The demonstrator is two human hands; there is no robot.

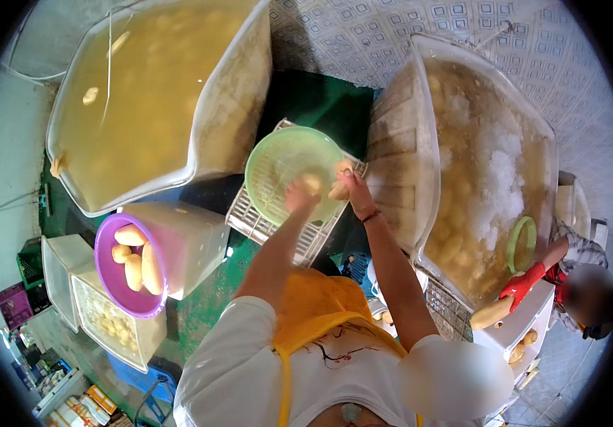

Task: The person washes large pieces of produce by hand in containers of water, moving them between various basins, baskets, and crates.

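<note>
A green plastic basin [272, 160] sits tilted on an upturned-looking white slatted crate [309, 243] before me. My left hand [301, 196] is inside the basin, blurred, at a pale yellowish rounded piece [312, 184]; its grip is not clear. At the basin's right rim, my right hand [357, 189] holds pale, lumpy peeled pieces [340, 189] between thumb and fingers. Left of the crate, a purple plastic basin [104, 267] on a whitish bin holds several pale, elongated peeled root vegetables [151, 267].
Large vats of cloudy yellow liquid stand at upper left [194, 144] and right [432, 160], the right one with white foam or ice [501, 187]. A co-worker's red-gloved hand [523, 288] holds a long root vegetable [490, 315]. A bin of pale pieces [149, 341] stands lower left.
</note>
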